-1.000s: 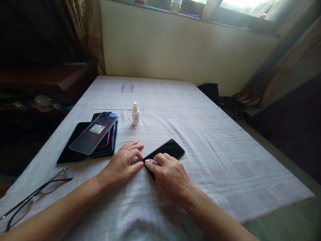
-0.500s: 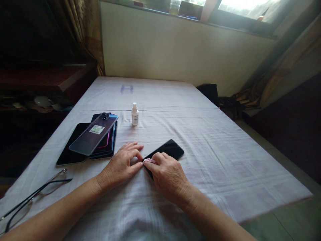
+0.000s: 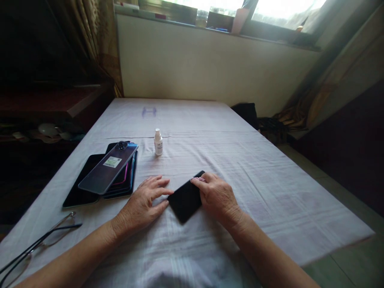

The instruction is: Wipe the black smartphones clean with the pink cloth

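Observation:
A black smartphone lies screen up and slanted on the cloth-covered table, between my hands. My right hand pinches a small pinkish-white cloth and presses it along the phone's far edge, covering the phone's right part. At the phone's near-left corner, the fingertips of my left hand touch its edge, with the fingers spread and nothing in them. A small white bottle stands upright beyond my left hand.
To the left lies a stack of phones, a silver-purple one with a label on top and black ones beneath. Folded-out eyeglasses rest near the left table edge. A tablecloth covers the table; a dark cabinet stands to its left.
My right hand has slid the cloth from the phone's left end toward its far right end, baring the left part of the screen. My left hand stays at the corner. The view has shifted slightly.

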Tool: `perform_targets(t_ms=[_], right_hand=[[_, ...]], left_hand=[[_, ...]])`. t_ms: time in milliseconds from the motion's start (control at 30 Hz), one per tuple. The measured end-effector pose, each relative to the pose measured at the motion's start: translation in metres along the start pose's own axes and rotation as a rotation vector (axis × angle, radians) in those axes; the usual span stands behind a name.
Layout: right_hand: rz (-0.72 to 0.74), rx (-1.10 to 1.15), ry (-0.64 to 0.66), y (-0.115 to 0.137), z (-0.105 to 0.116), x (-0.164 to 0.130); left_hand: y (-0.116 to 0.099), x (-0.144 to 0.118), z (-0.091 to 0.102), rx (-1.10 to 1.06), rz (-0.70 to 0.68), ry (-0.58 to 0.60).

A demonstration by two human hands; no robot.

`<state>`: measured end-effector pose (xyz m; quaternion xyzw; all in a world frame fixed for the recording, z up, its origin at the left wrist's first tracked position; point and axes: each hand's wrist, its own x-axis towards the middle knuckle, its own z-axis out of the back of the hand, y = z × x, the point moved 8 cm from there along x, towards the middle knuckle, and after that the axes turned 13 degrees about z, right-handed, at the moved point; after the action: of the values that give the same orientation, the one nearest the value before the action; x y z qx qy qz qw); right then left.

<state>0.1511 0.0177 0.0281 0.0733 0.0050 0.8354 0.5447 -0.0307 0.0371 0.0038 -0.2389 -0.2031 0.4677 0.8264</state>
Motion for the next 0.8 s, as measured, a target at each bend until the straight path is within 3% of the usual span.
perform_targets(t_ms=[233, 533, 800], right_hand=[[-0.113, -0.044, -0.047, -0.030, 0.003, 0.002], [0.070, 0.017, -0.028, 0.010, -0.003, 0.007], [-0.089, -0.065, -0.017, -0.021, 0.004, 0.008]], left_hand=[[0.000, -0.001, 0.000, 0.004, -0.019, -0.037], [0.002, -0.002, -0.003, 0.026, -0.012, -0.046], [0.001, -0.001, -0.001, 0.010, -0.011, -0.038]])
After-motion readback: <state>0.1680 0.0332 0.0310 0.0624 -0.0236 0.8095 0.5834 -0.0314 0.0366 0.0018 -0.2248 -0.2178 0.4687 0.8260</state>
